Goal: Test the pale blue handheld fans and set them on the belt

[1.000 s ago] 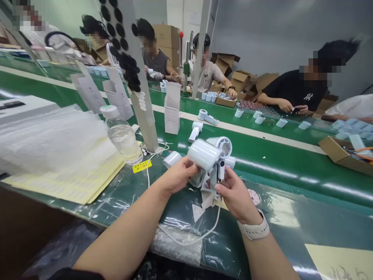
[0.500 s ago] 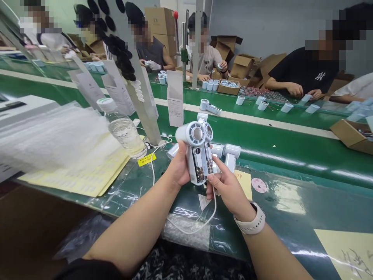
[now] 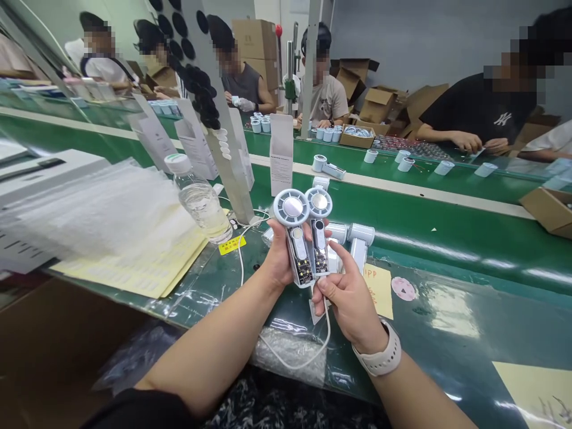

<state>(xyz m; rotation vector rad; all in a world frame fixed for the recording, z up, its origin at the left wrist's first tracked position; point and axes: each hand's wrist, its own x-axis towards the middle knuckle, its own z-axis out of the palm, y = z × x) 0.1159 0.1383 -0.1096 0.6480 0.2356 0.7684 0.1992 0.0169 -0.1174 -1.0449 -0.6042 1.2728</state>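
Observation:
My left hand (image 3: 279, 256) is closed around two pale blue handheld fans held side by side. The left fan (image 3: 291, 206) and the right fan (image 3: 319, 204) both face me with round grilles. Their handles are uncovered, baring dark circuit boards. At the base of the handles, my right hand (image 3: 342, 292) pinches the end of a white cable (image 3: 329, 328) between thumb and fingers. Its index finger stretches up beside the right fan's handle. Whether the plug sits in a fan is hidden. More fans (image 3: 361, 233) lie on the bench just behind.
A water bottle (image 3: 199, 202) stands left, beside translucent sheets (image 3: 111, 208) and yellow sticker sheets (image 3: 134, 277). A metal post (image 3: 232, 173) rises behind it. White boxes (image 3: 281, 155) stand along the green conveyor (image 3: 402, 208). Co-workers sit across it among fan heads (image 3: 406, 164) and cartons.
The two fans have turned to face me more squarely and spread slightly apart, so both boards show. The view has shifted a little left. Both hands keep their hold.

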